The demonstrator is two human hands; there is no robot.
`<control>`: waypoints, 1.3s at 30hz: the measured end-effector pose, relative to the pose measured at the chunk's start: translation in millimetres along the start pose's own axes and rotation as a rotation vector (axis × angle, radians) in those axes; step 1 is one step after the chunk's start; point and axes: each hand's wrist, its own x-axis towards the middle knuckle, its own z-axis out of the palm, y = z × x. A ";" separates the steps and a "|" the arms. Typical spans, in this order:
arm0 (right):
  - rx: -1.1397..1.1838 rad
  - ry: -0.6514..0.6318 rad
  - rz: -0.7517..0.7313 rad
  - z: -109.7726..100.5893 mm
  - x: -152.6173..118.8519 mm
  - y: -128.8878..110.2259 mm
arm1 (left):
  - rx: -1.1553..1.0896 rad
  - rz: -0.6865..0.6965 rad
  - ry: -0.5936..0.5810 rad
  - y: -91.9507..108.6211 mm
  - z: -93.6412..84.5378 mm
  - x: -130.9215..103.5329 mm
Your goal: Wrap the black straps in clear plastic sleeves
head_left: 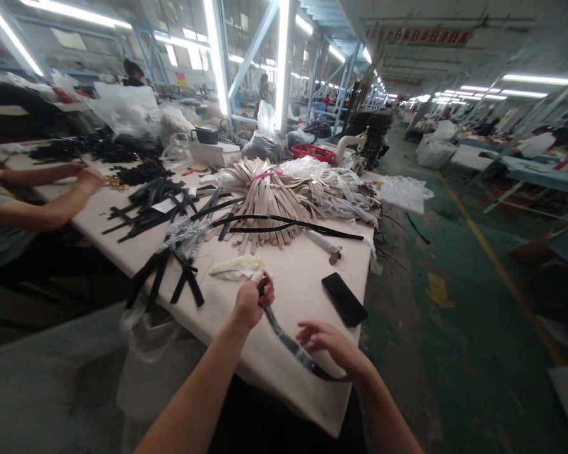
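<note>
Nearest to the person's body, the right hand [329, 343] hovers with its fingers wide and loosely curved, just beside the lower part of a dark strap [284, 340] partly covered in clear plastic; whether a fingertip touches it, I cannot tell from here. The strap slants across the near corner of the desk [284, 391], and its upper end runs into the left hand [250, 299], whose fingers are closed around it. That closed grip looks like the sound part of the hold: firm enough to anchor the strap, yet light enough, I would say, not to crease it. The open fingers would do best to meet the strap flat and pinch it by both edges, since the plastic looks slippery and could bunch or twist. A little even tension between the hands would help it lie straight. The phone [344, 299] lies close by on the right, so a wide sweep of the elbow or strap could knock it. Just past the left hand sits a crumpled pale wrapper [236, 268], which could snag; beyond it lie plastic-wrapped black straps [182, 233], then a heap of pale straps [269, 202], and farther back a red basket [312, 152].
</note>
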 end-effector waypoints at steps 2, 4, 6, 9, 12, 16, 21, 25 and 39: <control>0.115 0.154 -0.085 3.5 32.1 -21.3 | 0.087 -0.136 -0.171 -5.8 10.0 -8.0; 0.243 0.118 -0.034 9.5 72.8 -48.0 | 0.159 -0.242 -0.267 -14.0 15.1 -15.9; 0.351 -0.040 0.032 15.5 112.9 -76.6 | 0.217 -0.308 -0.331 -22.6 14.7 -22.4; 0.436 -0.107 -0.083 21.8 155.6 -114.4 | 0.288 -0.359 -0.386 -30.5 6.9 -28.6; 0.387 -0.050 -0.229 25.9 173.8 -137.4 | 0.335 -0.318 -0.334 -26.2 -1.1 -28.7; 0.273 0.002 -0.308 34.5 176.2 -139.5 | 0.286 -0.085 -0.144 -5.9 0.2 -18.1; 0.146 0.047 -0.275 45.3 168.5 -111.2 | 0.285 -0.064 -0.065 3.0 4.3 -5.1; 0.071 0.071 -0.269 45.7 162.9 -97.3 | 0.373 0.021 0.076 -2.0 -1.6 5.4; -0.312 0.223 -0.300 20.9 153.4 -137.5 | 0.667 0.455 0.047 31.7 1.4 44.9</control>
